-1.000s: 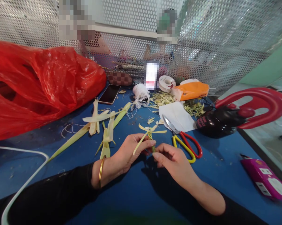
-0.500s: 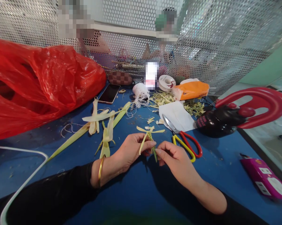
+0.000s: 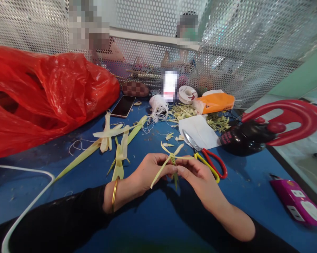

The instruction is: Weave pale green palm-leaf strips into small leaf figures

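A small woven leaf piece (image 3: 172, 159) is held upright between both hands above the blue table (image 3: 153, 225), with pale strips spreading from its top and green ends hanging below. My left hand (image 3: 151, 172) pinches it from the left between thumb and fingers. From the right, my right hand (image 3: 198, 174) grips it too, its thumb tip close to the left thumb. Fingertips behind the piece are partly hidden. Scissors (image 3: 206, 154) with red and yellow handles lie just beyond my right hand, their blades on white paper (image 3: 198, 128).
Leaf figures (image 3: 119, 158) and a long leaf (image 3: 78, 161) lie left, near a red bag (image 3: 69, 91) and black phone (image 3: 123, 106). Behind are string (image 3: 158, 105), a spool (image 3: 187, 94) and leaf scraps (image 3: 183, 111). A black bottle (image 3: 244, 137) and purple power strip (image 3: 298, 202) stand right.
The woven piece has turned, its strips now pointing differently. My right hand has moved up and left, closing against the piece beside my left thumb.
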Demonstrator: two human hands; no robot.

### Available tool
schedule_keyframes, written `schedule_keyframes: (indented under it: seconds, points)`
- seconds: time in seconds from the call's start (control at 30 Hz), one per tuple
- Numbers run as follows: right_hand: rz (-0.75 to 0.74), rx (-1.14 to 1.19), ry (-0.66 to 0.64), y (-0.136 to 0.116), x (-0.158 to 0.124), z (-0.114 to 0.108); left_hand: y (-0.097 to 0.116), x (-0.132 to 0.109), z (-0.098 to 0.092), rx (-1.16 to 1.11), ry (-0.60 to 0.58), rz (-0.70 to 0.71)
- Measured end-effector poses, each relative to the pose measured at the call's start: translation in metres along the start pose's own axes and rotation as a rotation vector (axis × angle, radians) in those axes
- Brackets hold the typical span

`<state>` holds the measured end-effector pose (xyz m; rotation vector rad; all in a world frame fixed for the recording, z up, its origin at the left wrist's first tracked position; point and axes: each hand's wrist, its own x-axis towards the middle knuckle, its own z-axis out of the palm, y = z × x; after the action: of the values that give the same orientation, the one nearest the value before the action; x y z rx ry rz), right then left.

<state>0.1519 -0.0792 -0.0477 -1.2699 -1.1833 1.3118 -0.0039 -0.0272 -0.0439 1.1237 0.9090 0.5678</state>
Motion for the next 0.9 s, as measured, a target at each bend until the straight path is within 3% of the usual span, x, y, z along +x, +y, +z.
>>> schedule_keyframes:
  seconds: [0.27, 0.53, 0.8, 0.9]
  points:
    - [0.08, 0.172, 0.033, 0.005, 0.001, 0.0, -0.006, -0.002, 0.004, -0.021, -0.138, 0.007]
    - [0.055, 0.213, 0.018, 0.002, -0.001, 0.001, -0.007, -0.001, 0.004, -0.022, -0.093, -0.002]
    - [-0.004, 0.104, 0.095, 0.001, 0.002, -0.005, -0.001, -0.001, 0.003, -0.048, 0.049, 0.093]
    - [-0.065, -0.041, 0.11, -0.002, 0.002, -0.008, 0.004, -0.005, 0.001, -0.081, 0.013, 0.091]
